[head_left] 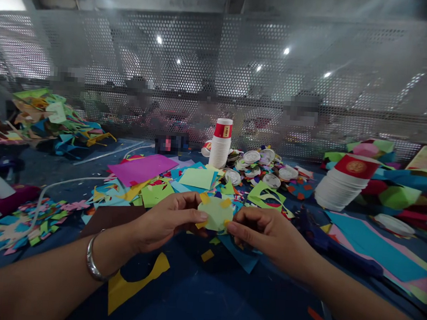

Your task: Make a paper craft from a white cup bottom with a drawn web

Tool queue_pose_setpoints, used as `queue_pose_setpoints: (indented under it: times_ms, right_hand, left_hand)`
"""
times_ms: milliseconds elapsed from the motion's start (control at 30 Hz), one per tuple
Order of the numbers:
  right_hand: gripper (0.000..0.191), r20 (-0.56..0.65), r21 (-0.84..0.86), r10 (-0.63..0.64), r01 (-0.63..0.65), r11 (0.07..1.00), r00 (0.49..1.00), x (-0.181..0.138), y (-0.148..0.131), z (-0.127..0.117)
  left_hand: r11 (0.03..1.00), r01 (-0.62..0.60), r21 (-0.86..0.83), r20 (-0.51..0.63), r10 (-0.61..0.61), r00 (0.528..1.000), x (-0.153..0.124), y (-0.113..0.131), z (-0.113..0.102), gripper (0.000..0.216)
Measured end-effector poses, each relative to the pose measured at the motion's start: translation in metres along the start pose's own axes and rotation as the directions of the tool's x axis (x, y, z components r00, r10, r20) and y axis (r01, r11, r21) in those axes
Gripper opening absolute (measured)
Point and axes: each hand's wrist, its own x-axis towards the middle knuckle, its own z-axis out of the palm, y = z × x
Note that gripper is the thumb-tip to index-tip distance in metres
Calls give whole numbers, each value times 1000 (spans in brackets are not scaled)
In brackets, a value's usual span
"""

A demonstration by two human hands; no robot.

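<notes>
Between both hands is a pale green round paper piece with small yellow paper bits at its edge. My left hand pinches its left side, thumb on top. At its right edge, my right hand has thumb and forefinger closed on a yellow bit at the lower corner. Below the hands lies a small yellow paper square on the dark blue table. A yellow paper offcut with a curved cut-out rests near my left forearm.
A stack of paper cups stands behind the hands, another stack leans at right. Beyond are a heap of round white lids, a magenta sheet and blue sheets. A dark blue glue gun lies right; a power strip left.
</notes>
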Motion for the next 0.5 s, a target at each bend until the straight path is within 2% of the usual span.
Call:
queue_pose_setpoints:
  times_ms: [133, 200, 267, 333, 400, 500]
  right_hand:
    - [42, 5, 22, 30, -30, 999, 1000, 0, -1, -1]
    - [41, -1, 24, 33, -33, 999, 999, 0, -2, -2]
    - [40, -22, 16, 18, -18, 1000, 1000, 1, -4, -4]
    - [41, -64, 12, 7, -6, 1000, 998, 1, -5, -4]
    - [43, -106, 31, 5, -2, 1000, 994, 1, -6, -4]
    - [45, -141, 84, 9, 3, 996, 990, 0, -8, -1]
  left_hand:
    - [994, -75, 81, -4, 76, 997, 1, 0, -3, 22]
    - [972, -162, 169, -16, 167, 986, 1, 1, -5, 22]
    - [914, -263, 309, -52, 292, 955, -1, 3, -6, 21]
    - [785, -374, 494, -49, 454, 890, -4, 6, -7, 18]
    - [585, -461, 667, 24, 602, 798, -7, 8, -6, 21]
    - [308, -498, 811, 151, 711, 686, -9, 8, -6, 29]
